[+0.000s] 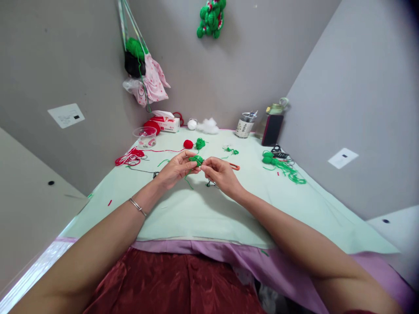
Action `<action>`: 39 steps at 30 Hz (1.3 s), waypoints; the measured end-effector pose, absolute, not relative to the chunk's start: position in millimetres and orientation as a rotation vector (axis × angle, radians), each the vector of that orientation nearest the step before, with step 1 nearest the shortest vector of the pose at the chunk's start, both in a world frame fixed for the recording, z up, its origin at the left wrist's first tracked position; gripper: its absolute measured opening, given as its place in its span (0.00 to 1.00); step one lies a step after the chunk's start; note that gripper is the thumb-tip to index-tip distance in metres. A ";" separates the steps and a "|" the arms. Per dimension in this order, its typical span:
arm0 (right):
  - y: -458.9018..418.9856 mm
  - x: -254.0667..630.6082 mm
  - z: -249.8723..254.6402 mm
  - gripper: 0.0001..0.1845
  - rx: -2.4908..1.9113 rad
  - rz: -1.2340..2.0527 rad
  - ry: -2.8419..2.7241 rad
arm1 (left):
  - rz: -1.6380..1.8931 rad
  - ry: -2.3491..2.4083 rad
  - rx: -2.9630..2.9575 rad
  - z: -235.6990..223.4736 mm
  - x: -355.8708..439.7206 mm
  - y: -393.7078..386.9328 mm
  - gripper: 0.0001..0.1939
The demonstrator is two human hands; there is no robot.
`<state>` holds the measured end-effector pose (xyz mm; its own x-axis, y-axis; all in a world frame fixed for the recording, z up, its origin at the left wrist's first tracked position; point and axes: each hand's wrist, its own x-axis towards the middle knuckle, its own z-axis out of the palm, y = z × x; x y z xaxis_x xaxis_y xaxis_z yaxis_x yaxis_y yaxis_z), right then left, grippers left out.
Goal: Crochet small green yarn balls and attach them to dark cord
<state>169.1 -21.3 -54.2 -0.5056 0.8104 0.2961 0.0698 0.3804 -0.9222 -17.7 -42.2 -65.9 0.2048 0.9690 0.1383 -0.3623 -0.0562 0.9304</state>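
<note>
My left hand (179, 169) is closed around a small green yarn piece (196, 160), rounded and apparently crocheted, above the middle of the table. A loose green strand hangs below it. Close beside it, my right hand (222, 175) is pinched at the piece's right edge. What lies between those fingertips is too small to make out. Behind the right hand an orange-handled tool (235, 166) lies partly hidden. Just beyond the piece are a green yarn bundle (200, 143) and a red yarn ball (188, 144).
Red yarn (131, 157), a clear tub (144, 138) and a tissue box (168, 124) stand left. White stuffing (208, 126) and a pen cup (245, 126) are at the back. A phone (272, 130) leans at right, near green tasselled yarn (288, 169). Walls enclose the table.
</note>
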 end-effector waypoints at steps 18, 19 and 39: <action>-27.5 166.1 -56.5 0.11 -0.725 1.150 -1.806 | 1.265 0.708 1.062 -66.1 -17.7 -42.2 0.17; -27.7 165.7 -57.2 0.11 -0.722 1.140 -1.798 | 1.261 0.702 1.058 -66.0 -17.7 -42.2 0.17; -10.1 176.7 -45.8 0.20 -0.846 1.466 -1.736 | 1.321 0.822 1.132 -67.3 -9.0 -44.8 0.16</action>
